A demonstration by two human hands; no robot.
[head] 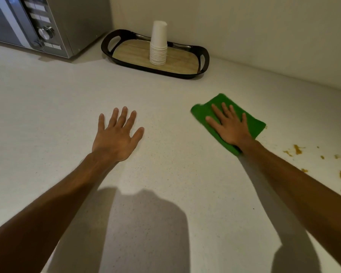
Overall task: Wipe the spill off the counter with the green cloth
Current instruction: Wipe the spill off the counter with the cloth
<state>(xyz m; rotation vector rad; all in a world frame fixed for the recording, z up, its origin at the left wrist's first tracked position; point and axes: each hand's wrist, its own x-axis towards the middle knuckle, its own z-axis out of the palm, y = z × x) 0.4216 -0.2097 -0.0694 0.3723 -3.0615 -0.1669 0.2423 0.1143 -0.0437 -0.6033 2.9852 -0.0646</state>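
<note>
The green cloth (252, 123) lies flat on the white counter (47, 107), right of centre. My right hand (229, 125) presses flat on top of it with fingers spread. Orange-brown spill smears (297, 149) dot the counter to the right of the cloth, running toward the right edge of view; a small speck sits at the cloth's right corner. My left hand (116, 134) hovers or rests palm down on the bare counter to the left, fingers apart, holding nothing.
A black tray with a wooden base (201, 62) stands at the back against the wall, carrying a stack of white paper cups (158, 44). A silver microwave (47, 22) fills the back left corner. The wall runs along the back right.
</note>
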